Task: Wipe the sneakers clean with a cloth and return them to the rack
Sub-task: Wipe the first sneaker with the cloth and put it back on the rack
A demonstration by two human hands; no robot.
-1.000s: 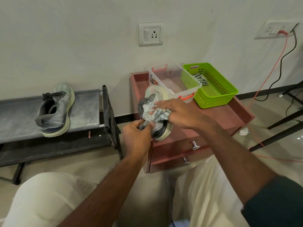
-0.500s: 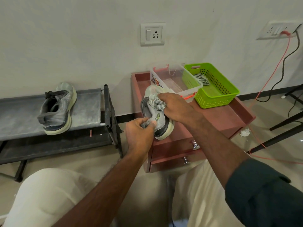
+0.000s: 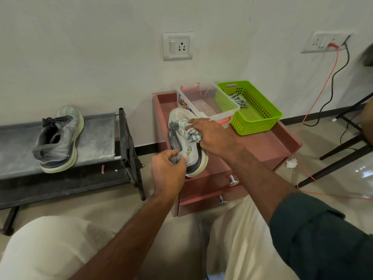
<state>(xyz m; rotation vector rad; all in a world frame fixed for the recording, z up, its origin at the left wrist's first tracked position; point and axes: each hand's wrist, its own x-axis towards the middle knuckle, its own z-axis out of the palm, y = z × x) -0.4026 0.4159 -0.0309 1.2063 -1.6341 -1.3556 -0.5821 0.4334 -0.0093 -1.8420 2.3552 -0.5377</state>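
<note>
A grey sneaker [image 3: 190, 153] with a pale sole lies tilted on the red drawer unit [image 3: 268, 142], toe toward the wall. My left hand [image 3: 168, 171] grips its heel. My right hand [image 3: 214, 136] holds a bunched grey-and-white cloth [image 3: 190, 132] against the upper near the laces. The second grey sneaker [image 3: 57, 142] stands on the top shelf of the dark metal rack [image 3: 99, 132] at the left, apart from both hands.
A clear plastic box [image 3: 207, 104] and a green basket [image 3: 256, 110] holding another cloth stand at the back of the drawer unit. Orange and black cables [image 3: 323, 87] hang from a wall socket at right. A crumpled paper scrap [image 3: 291, 163] lies on the floor beside black furniture legs.
My right hand has slid the cloth from the sneaker's heel side up toward the toe and laces. The left hand keeps its grip on the heel.
</note>
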